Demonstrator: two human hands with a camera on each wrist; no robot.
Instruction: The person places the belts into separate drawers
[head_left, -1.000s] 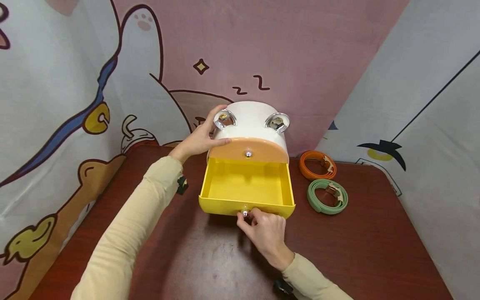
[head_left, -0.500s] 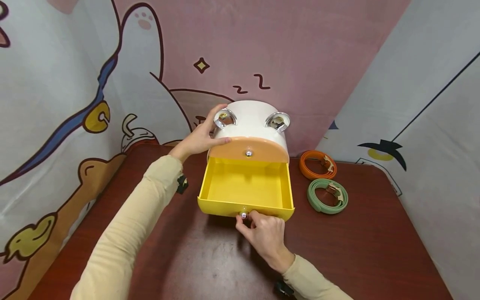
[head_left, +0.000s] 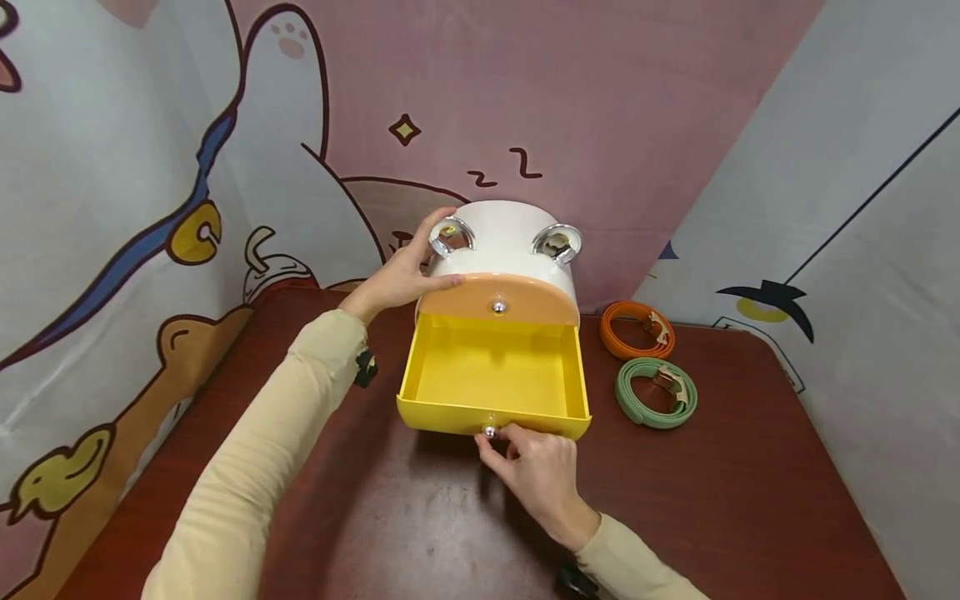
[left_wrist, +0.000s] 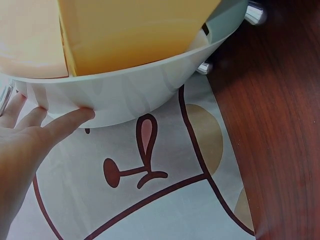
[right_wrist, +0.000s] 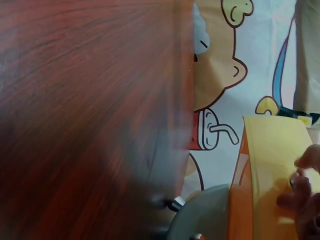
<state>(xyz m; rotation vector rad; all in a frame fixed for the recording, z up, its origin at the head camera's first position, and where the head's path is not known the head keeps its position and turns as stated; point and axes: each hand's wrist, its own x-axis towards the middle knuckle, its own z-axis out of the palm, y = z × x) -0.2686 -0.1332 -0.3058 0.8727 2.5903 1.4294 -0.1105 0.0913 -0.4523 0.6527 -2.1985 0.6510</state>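
A small white storage box point(head_left: 501, 225) with two shiny round eyes stands at the back of the table. Its yellow drawer point(head_left: 491, 371) is pulled far out, with nothing inside. Above it, the orange drawer point(head_left: 536, 302) is closed. My left hand point(head_left: 397, 279) rests on the box's left side, its thumb on the orange front. In the left wrist view, this hand's fairly straight, spread fingers point(left_wrist: 70, 120) press the white wall. My right hand point(head_left: 543, 479) pinches the yellow drawer's silver knob point(head_left: 490, 432) between thumb and index finger. The right wrist view shows that hand point(right_wrist: 307, 200) partly, at the edge.
To the right of the box, a coiled orange belt point(head_left: 611, 333) and a coiled green belt point(head_left: 628, 404) lie on the dark red table point(head_left: 735, 467). A cartoon-printed cloth point(head_left: 600, 100) hangs close behind the box and along both sides.
The yellow drawer has come very slightly further out toward me, with my right hand at its knob. My left hand stays at the box's side.
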